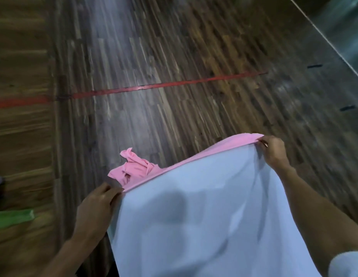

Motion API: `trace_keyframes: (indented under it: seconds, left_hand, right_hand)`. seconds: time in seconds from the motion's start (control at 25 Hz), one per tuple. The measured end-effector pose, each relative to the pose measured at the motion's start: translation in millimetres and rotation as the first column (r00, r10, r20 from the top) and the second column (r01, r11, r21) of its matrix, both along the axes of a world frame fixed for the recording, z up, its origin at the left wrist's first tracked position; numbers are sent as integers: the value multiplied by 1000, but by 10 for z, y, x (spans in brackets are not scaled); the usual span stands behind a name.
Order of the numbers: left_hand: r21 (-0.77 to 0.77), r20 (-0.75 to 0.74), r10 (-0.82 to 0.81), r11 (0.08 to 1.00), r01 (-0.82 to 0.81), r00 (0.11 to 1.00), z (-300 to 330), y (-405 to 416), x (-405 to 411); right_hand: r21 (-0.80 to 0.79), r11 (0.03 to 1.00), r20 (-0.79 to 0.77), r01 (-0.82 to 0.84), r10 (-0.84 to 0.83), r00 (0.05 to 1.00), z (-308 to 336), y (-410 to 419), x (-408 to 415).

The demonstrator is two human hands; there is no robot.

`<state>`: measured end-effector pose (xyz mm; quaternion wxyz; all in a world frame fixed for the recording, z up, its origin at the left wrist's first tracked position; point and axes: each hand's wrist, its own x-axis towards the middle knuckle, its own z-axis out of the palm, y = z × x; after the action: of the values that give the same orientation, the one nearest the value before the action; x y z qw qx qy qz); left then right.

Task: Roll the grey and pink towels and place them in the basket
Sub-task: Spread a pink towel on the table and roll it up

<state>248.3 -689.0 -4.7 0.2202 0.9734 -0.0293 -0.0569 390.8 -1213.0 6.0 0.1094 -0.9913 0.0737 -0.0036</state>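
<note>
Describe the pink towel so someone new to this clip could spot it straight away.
Start from the dark wooden table crossed by a red line. Below that line, both hands hold up a large pale grey towel. The pink towel lies behind it, showing as a bright rim and a crumpled bunch at the left corner.

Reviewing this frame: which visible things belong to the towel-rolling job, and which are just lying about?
Job:
grey towel, held by its top corners
pink towel, under the grey one
left hand
right hand

Lying about:
green cloth
red tape
table

No basket shows.
</note>
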Motion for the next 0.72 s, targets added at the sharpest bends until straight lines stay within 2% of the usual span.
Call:
trace_keyframes:
  seconds: [0.24,0.4,0.48,0.64,0.72]
  left_hand:
    - [125,-49,-12,992,18,999,112,-142,-207]
    - [139,-3,48,989,-47,999,151,-251,-104]
    - [172,2,50,984,-49,999,115,-273,-140]
    - [226,-28,28,974,-21,999,75,-298,-332]
    - [263,-17,-1,965,6,1000,73,-327,-429]
  right_hand:
    - [-62,997,0,41,-41,999,3,-102,-138]
    - [-70,997,-29,43,-46,999,106,-44,87]
    - [-57,996,-60,66,-70,996,76,-65,69]
    - [-44,994,7,97,-97,995,-62,-65,-188]
    - [-21,993,-8,116,-116,993,-98,-110,-299]
